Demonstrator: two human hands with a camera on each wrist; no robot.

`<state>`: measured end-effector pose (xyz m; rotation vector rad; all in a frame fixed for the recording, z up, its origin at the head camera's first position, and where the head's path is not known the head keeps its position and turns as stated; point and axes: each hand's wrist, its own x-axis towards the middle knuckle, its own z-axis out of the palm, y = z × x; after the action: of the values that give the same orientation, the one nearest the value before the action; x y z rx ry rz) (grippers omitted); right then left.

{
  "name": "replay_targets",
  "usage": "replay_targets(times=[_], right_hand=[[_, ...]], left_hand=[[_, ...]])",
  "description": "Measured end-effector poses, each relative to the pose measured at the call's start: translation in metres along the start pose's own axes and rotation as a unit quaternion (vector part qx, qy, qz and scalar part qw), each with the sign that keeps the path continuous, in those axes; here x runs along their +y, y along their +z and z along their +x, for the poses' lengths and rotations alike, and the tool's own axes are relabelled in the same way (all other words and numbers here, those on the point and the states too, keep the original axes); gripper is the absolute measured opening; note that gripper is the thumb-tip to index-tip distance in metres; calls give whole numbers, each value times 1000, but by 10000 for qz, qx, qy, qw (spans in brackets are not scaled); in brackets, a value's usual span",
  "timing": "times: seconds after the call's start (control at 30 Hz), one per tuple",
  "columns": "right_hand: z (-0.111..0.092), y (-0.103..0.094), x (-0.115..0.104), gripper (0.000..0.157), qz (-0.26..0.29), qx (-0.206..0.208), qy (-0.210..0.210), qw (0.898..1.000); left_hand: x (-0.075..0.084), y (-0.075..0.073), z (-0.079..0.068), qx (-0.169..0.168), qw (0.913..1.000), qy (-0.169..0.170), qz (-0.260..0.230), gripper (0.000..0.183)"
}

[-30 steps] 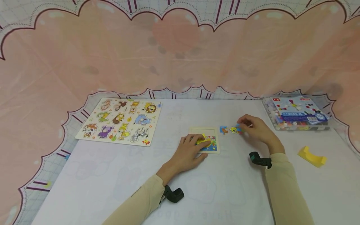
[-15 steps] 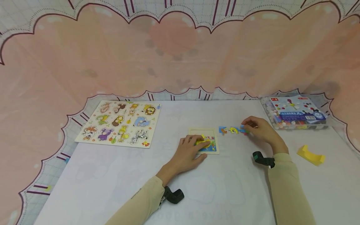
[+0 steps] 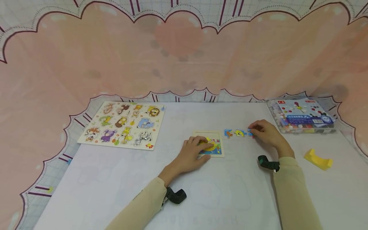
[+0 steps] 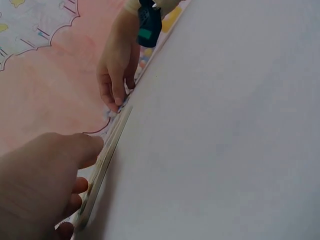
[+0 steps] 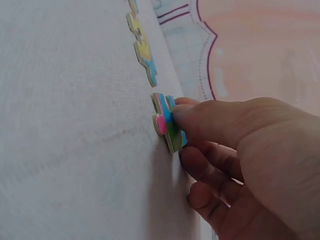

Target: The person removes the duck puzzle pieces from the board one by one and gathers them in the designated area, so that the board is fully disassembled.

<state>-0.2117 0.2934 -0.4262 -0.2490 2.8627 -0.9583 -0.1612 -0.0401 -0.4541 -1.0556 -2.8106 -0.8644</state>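
Note:
My left hand [image 3: 193,155] rests on a small wooden puzzle tray [image 3: 219,137], its fingers spread over a yellow part of the picture and hiding the left side. Blue and red picture shows at the tray's lower right. Thumb and fingers of my right hand [image 3: 267,134] pinch a jigsaw piece [image 5: 172,127], blue and green with a pink knob, seen edge-on in the right wrist view. A yellow and blue jigsaw piece [image 3: 239,133] lies just left of it on the table. Further left, beside the tray, is a blue and brown jigsaw piece [image 3: 228,132].
A large animal puzzle board [image 3: 130,123] lies at the back left. A clear plastic box [image 3: 302,115] of small coloured parts stands at the back right. A yellow curved block [image 3: 318,159] lies to the right of my right forearm. A patterned curtain hangs behind the table.
My right hand has shifted a little to the right with its jigsaw piece, and the yellow and blue piece shows more fully. My left hand stays on the tray.

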Motion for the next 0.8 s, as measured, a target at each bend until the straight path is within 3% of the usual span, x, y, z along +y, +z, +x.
replay_targets(times=[0.17,0.27,0.47,0.63,0.8], right_hand=[[1,1,1,20,-34,-17,-4,10000],[0,2,0,20,-14,-12,53,10000],[0,0,-1,19,2,37,65,10000],[0,-1,-2,23,43,96,237,9997],[1,1,-4,29,195,145,390,9989]], left_hand=[[-11,-9,3,24,9948,-120,-1015,38],[-17,-16,5,137,9917,-218,-1259,38],[-30,-25,5,341,9972,-502,-439,46],[-35,-25,3,145,9983,-555,87,62],[-37,-23,2,36,9978,-588,294,69]])
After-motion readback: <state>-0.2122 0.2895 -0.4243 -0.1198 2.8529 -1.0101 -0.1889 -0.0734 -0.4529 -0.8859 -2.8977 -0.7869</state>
